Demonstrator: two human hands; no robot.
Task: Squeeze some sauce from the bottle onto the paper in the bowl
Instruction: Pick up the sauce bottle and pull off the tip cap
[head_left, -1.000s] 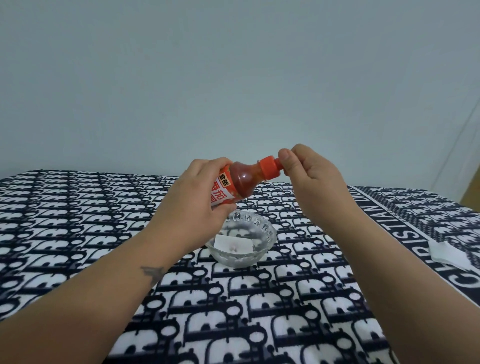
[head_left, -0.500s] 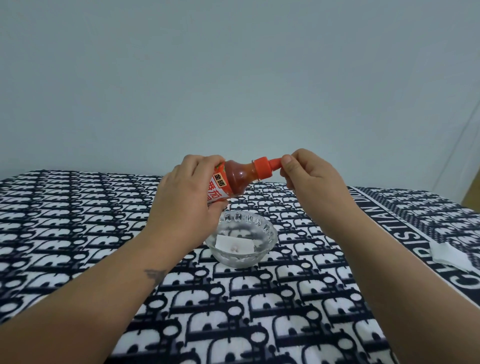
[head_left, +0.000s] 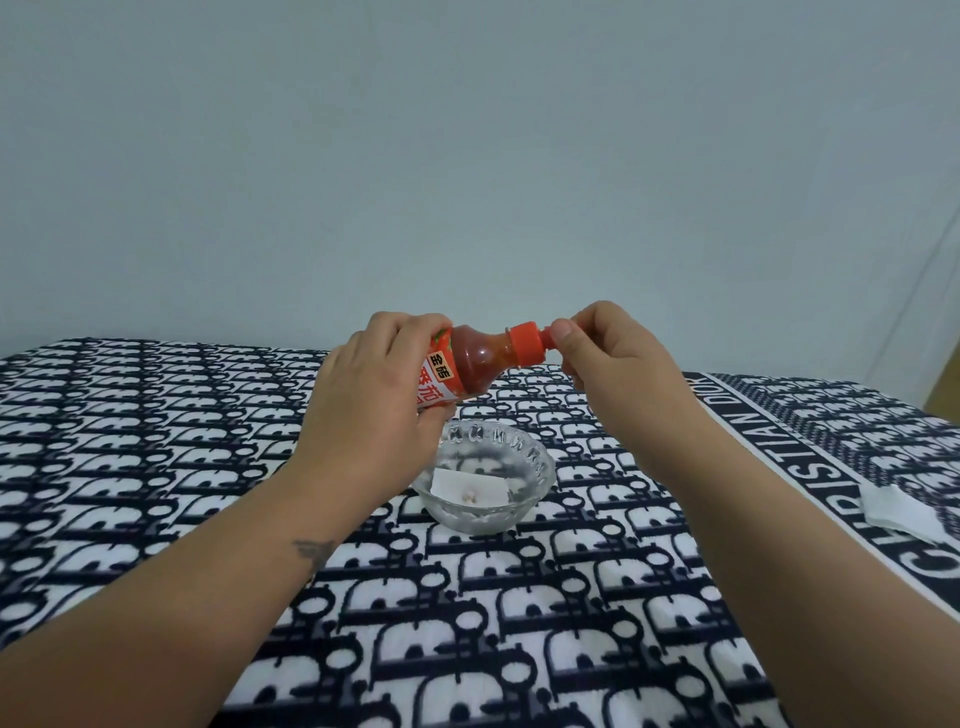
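Left hand (head_left: 374, 395) clamps red-labelled plastic sauce bottle (head_left: 462, 369) lying sideways, above clear glass bowl (head_left: 540, 467) holding white paper slip (head_left: 467, 488); right hand (head_left: 613, 353) at 3 o'clock pinches orange cap (head_left: 527, 343) tip.

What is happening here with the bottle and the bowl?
A person holds a sauce bottle on its side in the left hand, above a glass bowl. The right hand pinches the small tip of the orange cap, apparently to open it. A piece of paper lies in the bowl with a few small pale spots on it. No sauce is coming out.
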